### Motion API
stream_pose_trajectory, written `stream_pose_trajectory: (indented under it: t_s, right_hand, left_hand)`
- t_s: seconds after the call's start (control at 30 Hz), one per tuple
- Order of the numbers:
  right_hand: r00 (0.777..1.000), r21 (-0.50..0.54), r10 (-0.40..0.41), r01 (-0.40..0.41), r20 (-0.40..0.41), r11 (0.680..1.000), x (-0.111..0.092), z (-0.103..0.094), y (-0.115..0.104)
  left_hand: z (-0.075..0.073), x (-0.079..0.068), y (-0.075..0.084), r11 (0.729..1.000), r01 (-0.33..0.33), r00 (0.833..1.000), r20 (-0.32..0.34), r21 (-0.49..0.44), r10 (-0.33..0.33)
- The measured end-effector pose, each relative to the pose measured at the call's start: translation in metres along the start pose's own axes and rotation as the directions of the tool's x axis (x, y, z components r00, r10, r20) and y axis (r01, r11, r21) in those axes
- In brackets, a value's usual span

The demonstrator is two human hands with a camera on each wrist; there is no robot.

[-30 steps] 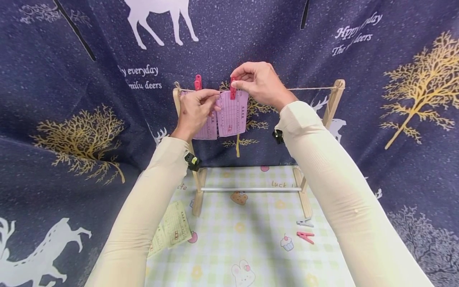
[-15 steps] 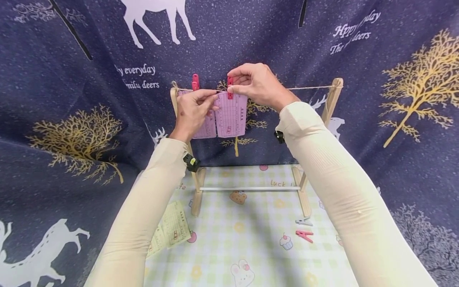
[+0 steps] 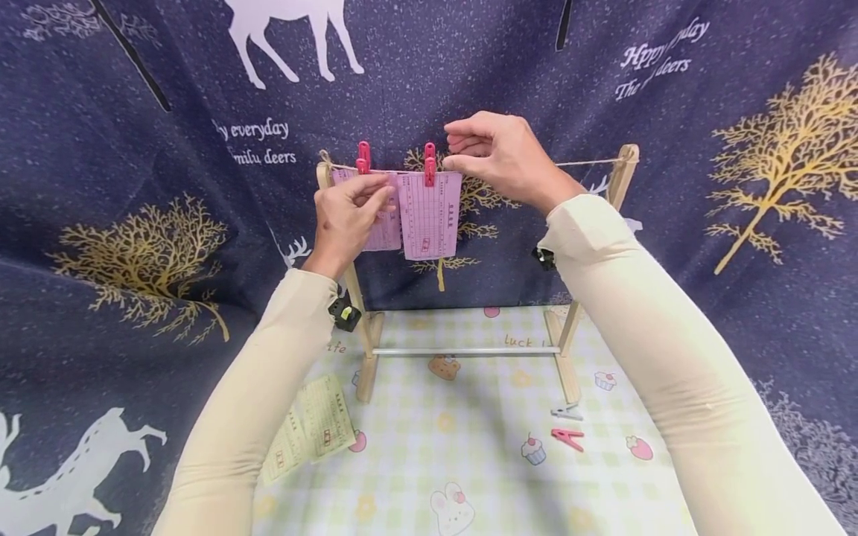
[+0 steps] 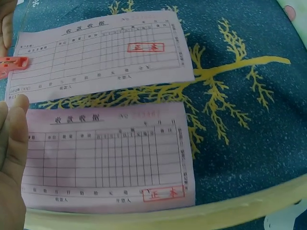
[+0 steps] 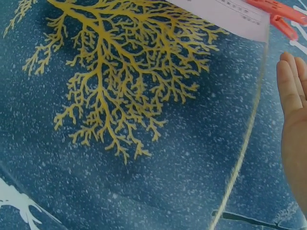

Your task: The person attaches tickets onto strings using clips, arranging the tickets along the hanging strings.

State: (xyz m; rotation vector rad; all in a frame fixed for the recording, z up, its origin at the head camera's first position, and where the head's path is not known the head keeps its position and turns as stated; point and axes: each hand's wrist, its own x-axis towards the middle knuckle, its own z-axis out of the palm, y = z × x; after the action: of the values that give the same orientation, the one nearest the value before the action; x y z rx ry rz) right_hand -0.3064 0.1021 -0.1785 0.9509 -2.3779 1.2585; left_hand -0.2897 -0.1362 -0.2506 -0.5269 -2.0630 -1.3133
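Two pink receipt slips hang side by side from a twine line point(image 3: 583, 162). A red clothespin point(image 3: 430, 165) clips the right slip point(image 3: 429, 223), and another red clothespin point(image 3: 363, 158) stands over the left slip point(image 3: 385, 234). My left hand point(image 3: 345, 219) is in front of the left slip, partly covering it, with loosely bent fingers that hold nothing. Just right of the right-hand clothespin, my right hand point(image 3: 506, 156) is held apart from it, fingers relaxed. In the right wrist view, a gap shows between that hand point(image 5: 295, 124) and the red clothespin point(image 5: 280, 12).
The line runs between the posts of a wooden stand point(image 3: 623, 175) with a white crossbar point(image 3: 469, 352). Yellow slips point(image 3: 328, 420) lie at left on the checkered tablecloth point(image 3: 482, 461). A grey clothespin point(image 3: 567, 412) and a red clothespin point(image 3: 568, 439) lie at right. Dark patterned cloth hangs behind.
My right hand has let go of the right-hand clothespin and moved right. My left hand has let go at the line and drawn down and left. The clothespin stays on the line.
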Motion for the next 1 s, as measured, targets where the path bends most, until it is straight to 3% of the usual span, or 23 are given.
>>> stream_pose_trajectory:
  t_s: [0.17,0.3,0.4,0.53,0.8,1.0]
  right_hand:
    - [0.999,0.009,-0.038,0.038,-0.014,0.999,-0.015,-0.008,-0.001]
    - [0.998,-0.031,-0.065,0.065,0.003,0.997,-0.030,-0.014,0.001]
    - [0.996,-0.062,-0.090,0.090,0.010,0.994,-0.043,-0.018,0.006]
    - [0.994,-0.070,-0.113,0.113,0.007,0.991,-0.060,-0.022,0.018]
    - [0.995,-0.072,-0.098,0.098,0.011,0.993,-0.092,-0.028,0.041]
    - [0.997,-0.107,-0.078,0.080,0.024,0.991,-0.116,-0.030,0.058]
  left_hand:
    - [-0.005,-0.009,-0.001,0.997,-0.002,0.999,0.040,0.083,-0.001]
    - [-0.010,-0.017,-0.003,0.991,-0.044,0.995,0.098,0.128,0.032]
    - [-0.014,-0.024,-0.007,0.981,-0.085,0.989,0.131,0.176,0.062]
    - [-0.021,-0.033,-0.013,0.971,-0.091,0.985,0.160,0.221,0.056]
    - [-0.033,-0.052,-0.027,0.975,-0.082,0.976,0.215,0.205,0.037]
    - [-0.040,-0.073,-0.041,0.966,-0.074,0.972,0.233,0.246,0.015]
